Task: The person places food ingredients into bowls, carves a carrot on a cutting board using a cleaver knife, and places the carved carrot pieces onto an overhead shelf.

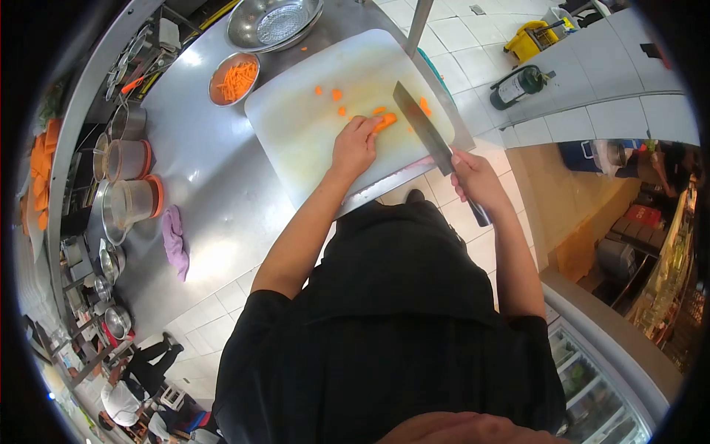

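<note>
My right hand (473, 180) is closed around the handle of a broad-bladed kitchen knife (423, 126). Its blade reaches over the right part of a white cutting board (296, 140). On the board, the fingers of my left hand (355, 144) press on a piece of carrot (386, 120), just left of the blade. Small carrot pieces (337, 95) lie scattered further back, and more carrot bits (425, 106) sit on the far side of the knife. Behind the board's left corner stands a metal bowl (235, 78) filled with carrot strips.
A larger metal bowl (274, 22) stands at the back of the steel table (214, 170). A purple cloth (174, 243) lies at left, near lidded containers (129, 200). Another person (122, 399) is at lower left. A fire extinguisher (520, 87) and yellow mop bucket (529, 43) are at upper right.
</note>
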`<state>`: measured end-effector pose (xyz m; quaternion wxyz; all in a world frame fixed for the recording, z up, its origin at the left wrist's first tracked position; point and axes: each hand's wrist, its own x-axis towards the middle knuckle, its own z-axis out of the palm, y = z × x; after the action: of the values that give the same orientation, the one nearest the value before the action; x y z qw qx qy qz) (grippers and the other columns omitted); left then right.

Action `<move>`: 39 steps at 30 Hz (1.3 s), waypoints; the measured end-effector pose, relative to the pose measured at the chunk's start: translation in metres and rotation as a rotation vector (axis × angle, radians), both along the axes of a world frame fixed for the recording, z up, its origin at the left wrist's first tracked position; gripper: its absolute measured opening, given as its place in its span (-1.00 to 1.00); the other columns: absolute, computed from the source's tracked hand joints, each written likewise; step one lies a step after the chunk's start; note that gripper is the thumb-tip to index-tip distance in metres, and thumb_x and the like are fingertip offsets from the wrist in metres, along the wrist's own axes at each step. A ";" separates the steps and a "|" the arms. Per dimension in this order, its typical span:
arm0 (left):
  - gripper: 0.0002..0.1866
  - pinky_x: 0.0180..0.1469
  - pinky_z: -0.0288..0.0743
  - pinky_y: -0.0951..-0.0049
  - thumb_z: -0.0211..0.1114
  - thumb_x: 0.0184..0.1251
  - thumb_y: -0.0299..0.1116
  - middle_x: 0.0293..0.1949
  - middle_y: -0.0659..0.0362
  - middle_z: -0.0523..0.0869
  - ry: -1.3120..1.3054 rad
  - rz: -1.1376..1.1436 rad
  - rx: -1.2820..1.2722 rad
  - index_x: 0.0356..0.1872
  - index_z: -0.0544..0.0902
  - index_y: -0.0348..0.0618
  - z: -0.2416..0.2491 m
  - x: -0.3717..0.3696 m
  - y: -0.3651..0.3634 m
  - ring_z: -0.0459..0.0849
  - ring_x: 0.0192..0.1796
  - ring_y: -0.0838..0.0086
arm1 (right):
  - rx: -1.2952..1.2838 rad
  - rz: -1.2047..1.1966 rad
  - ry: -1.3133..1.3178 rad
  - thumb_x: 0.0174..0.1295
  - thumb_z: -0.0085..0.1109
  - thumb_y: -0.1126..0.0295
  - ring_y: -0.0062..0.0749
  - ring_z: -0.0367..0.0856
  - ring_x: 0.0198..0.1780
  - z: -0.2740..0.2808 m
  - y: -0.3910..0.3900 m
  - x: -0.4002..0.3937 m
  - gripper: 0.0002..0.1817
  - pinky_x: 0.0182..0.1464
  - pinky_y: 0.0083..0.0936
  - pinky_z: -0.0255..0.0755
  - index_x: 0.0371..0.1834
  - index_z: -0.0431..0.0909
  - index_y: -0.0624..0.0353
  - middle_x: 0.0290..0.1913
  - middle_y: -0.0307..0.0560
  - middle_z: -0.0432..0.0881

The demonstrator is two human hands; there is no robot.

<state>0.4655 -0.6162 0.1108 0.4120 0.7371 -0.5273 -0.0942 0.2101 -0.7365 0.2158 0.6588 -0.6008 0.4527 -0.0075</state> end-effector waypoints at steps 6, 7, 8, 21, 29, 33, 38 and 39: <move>-0.61 -0.01 0.64 0.18 0.29 0.24 -0.57 -0.08 0.08 0.69 0.043 0.016 0.041 0.09 0.68 -0.02 0.005 0.000 -0.002 0.72 -0.07 0.10 | -0.158 0.147 0.049 0.62 -0.08 0.22 -0.58 0.49 -0.55 0.014 0.000 0.003 -0.55 -0.44 -0.52 0.47 0.48 0.54 -0.02 -0.50 -0.25 0.48; -0.61 -0.01 0.64 0.18 0.29 0.24 -0.57 -0.08 0.08 0.69 0.041 0.015 0.043 0.09 0.68 -0.02 0.004 0.000 -0.001 0.72 -0.07 0.10 | -0.191 0.176 0.071 0.61 -0.08 0.23 -0.55 0.51 -0.54 0.017 -0.001 0.005 -0.55 -0.40 -0.50 0.49 0.47 0.55 -0.02 -0.50 -0.23 0.49; -0.61 -0.01 0.64 0.18 0.29 0.23 -0.58 -0.07 0.08 0.69 0.030 0.014 0.040 0.09 0.67 -0.03 0.004 -0.001 -0.001 0.72 -0.07 0.10 | -0.224 0.206 0.094 0.60 -0.08 0.24 -0.51 0.53 -0.53 0.019 -0.004 0.006 -0.55 -0.37 -0.48 0.51 0.47 0.56 -0.02 -0.50 -0.21 0.50; -0.63 -0.08 0.65 0.28 0.30 0.21 -0.61 -0.11 0.06 0.71 -0.036 0.046 -0.009 0.06 0.69 -0.10 0.002 -0.004 -0.003 0.74 -0.18 0.16 | -0.215 0.224 0.076 0.57 -0.02 0.26 -0.46 0.53 -0.50 0.005 -0.006 0.007 -0.56 -0.34 -0.42 0.50 0.43 0.58 0.04 -0.47 -0.14 0.54; -0.61 -0.12 0.61 0.43 0.42 0.25 -0.53 -0.19 0.14 0.76 0.342 0.200 0.078 0.13 0.71 -0.11 0.000 0.003 -0.010 0.70 -0.27 0.43 | 0.101 -0.042 -0.070 0.64 -0.07 0.20 -0.63 0.45 -0.56 0.011 -0.004 0.003 -0.51 -0.51 -0.58 0.45 0.56 0.43 0.04 -0.46 -0.28 0.51; -0.61 -0.12 0.59 0.44 0.45 0.22 -0.50 -0.27 0.14 0.76 0.417 0.213 0.185 0.11 0.73 -0.14 0.007 0.005 -0.012 0.68 -0.32 0.46 | 0.003 0.036 -0.083 0.62 -0.06 0.20 -0.58 0.46 -0.57 0.008 -0.006 0.003 -0.48 -0.51 -0.55 0.47 0.57 0.40 0.11 -0.46 -0.23 0.51; -0.64 -0.09 0.61 0.36 0.46 0.20 -0.43 -0.26 0.09 0.73 0.222 0.187 0.218 0.06 0.76 -0.13 0.012 0.007 -0.018 0.70 -0.26 0.35 | -0.131 0.142 -0.034 0.61 -0.08 0.22 -0.56 0.47 -0.57 0.006 -0.005 0.013 -0.49 -0.50 -0.55 0.47 0.55 0.43 0.05 -0.46 -0.21 0.50; -0.64 -0.06 0.62 0.29 0.46 0.19 -0.42 -0.25 0.04 0.71 0.211 0.186 0.239 0.04 0.77 -0.12 0.014 0.007 -0.019 0.72 -0.22 0.26 | -0.132 0.144 -0.035 0.61 -0.08 0.22 -0.56 0.47 -0.57 0.006 -0.004 0.014 -0.49 -0.50 -0.55 0.47 0.55 0.43 0.05 -0.46 -0.21 0.50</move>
<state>0.4730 -0.6349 0.1251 0.3813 0.8125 -0.3957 -0.1946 0.2241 -0.7402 0.2215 0.6246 -0.6735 0.3953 -0.0006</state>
